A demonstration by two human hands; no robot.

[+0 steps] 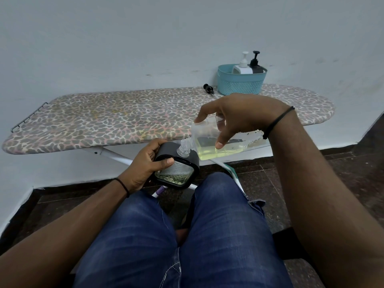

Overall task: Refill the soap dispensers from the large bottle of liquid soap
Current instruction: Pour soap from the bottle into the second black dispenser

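The left hand grips a black-framed soap dispenser, fingers curled around its far side and thumb pressed across the near top edge; the dispenser is tilted, its clear patterned face toward the camera, with a little yellowish liquid pooled at the low end. Just to the right of that hand and slightly above it, the right hand holds the large bottle of liquid soap from above, forefinger on the bottle's far upper corner and thumb down its near side. The bottle lies nearly level, yellow-green soap gathered along its lower side, and its ribbed neck meets the clear threaded mouth of the dispenser. Beyond both hands stands an ironing board with a leopard-print cover. Past the right hand, at the board's far edge, a blue basket holds a white pump dispenser and a black pump dispenser. A loose black pump head lies just left of the basket.
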